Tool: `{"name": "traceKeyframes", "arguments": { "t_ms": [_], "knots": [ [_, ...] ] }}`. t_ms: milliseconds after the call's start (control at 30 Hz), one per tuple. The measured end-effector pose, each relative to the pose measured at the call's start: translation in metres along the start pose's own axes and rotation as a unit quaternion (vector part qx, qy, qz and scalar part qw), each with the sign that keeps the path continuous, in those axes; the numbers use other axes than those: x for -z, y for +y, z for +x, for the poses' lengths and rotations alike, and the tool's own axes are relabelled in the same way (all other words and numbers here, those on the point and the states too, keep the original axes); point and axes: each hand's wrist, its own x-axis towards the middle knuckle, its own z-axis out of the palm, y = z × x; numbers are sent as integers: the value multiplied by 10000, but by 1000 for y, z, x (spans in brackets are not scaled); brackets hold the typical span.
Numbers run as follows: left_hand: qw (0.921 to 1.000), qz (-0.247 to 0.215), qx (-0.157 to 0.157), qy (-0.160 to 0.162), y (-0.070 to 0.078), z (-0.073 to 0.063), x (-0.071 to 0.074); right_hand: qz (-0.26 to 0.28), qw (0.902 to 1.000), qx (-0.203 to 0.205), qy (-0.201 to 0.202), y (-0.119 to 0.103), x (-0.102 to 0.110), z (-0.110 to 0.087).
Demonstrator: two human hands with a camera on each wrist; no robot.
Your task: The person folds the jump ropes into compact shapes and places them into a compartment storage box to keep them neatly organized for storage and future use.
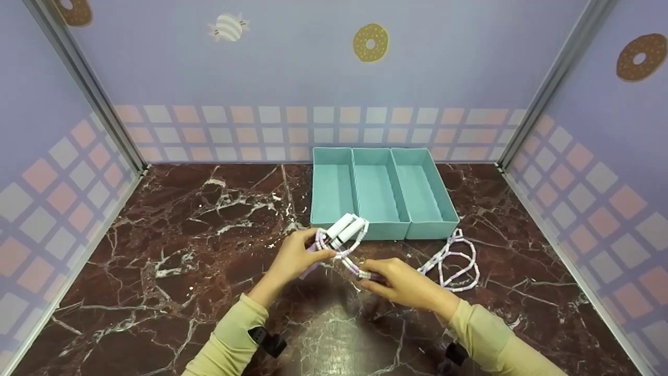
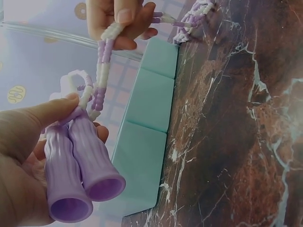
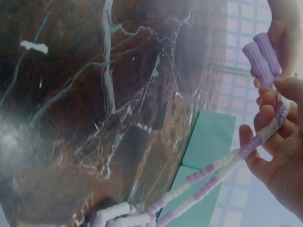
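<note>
A beaded jump rope in purple and white hangs between my two hands. My left hand [image 1: 293,257] grips its two handles [image 2: 92,153] side by side; their purple hollow ends face the left wrist camera. In the head view two white cylindrical parts [image 1: 348,233] stick up past the left fingers, with a loop of beads around them. To the right, and close by, my right hand [image 1: 399,282] pinches the doubled beaded cord [image 3: 206,171] between thumb and fingers. From there the cord runs on to a loose coil of beads [image 1: 477,272] lying on the table's right side.
Three teal bins [image 1: 383,230] stand side by side against the back of the dark marbled table [image 1: 156,303], just beyond my hands. Purple walls [image 1: 297,68] with a checked border enclose the table at the back and both sides.
</note>
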Motion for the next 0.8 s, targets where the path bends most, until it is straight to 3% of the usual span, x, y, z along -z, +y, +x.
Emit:
{"name": "traceKeyframes", "arguments": {
  "t_ms": [267,467,800],
  "knots": [
    [9994,248,-169,-171,-1,-2,-7,263,9995,131,-63,1,6,-4],
    [9985,441,-282,-140,1,-5,-7,371,9988,24,-315,0,10,-6],
    [9979,470,-393,-218,-1,-5,-5,653,9946,352,-727,-3,20,-7]
  ]
}}
